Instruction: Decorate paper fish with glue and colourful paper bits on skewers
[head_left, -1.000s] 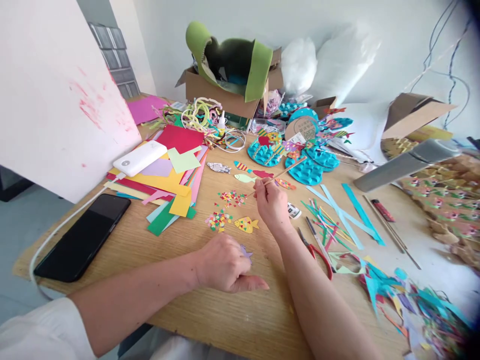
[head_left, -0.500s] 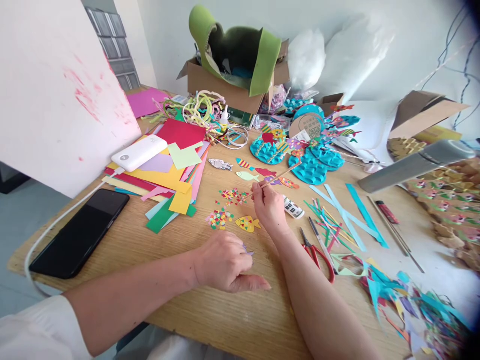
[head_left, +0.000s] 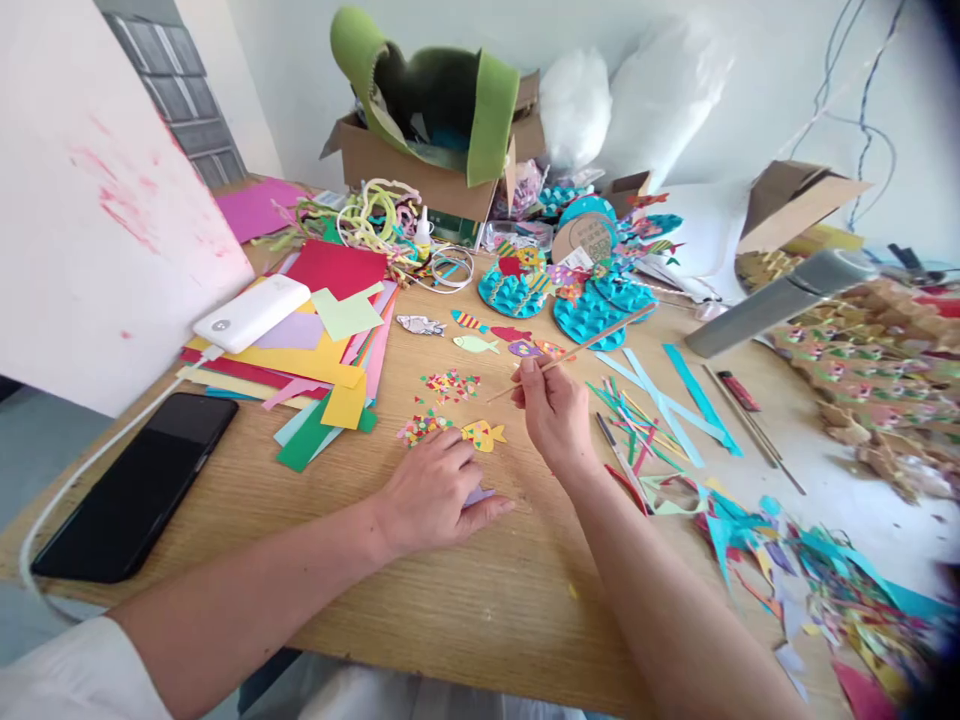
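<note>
My right hand pinches a thin wooden stick, its lower tip slanting toward the small paper bits. Low over the table, my left hand has its thumb stretched away from the fingers. A purple paper piece shows between that thumb and the fingers, mostly hidden. Just beyond the left fingertips lies a yellow paper fish with coloured spots. Beside it are round confetti dots, partly behind the left hand, and a scatter of red, green and yellow bits. Farther back lie several paper fish, including a pale green one.
Coloured paper sheets with a white power bank lie left, near a black phone. Scissors, a pen, paper strips and a grey bottle are right. Blue egg-tray crafts stand behind.
My right hand has lifted the stick's tip away from the paper bits. My left hand has moved forward toward the yellow fish and confetti. The view has shifted slightly right.
</note>
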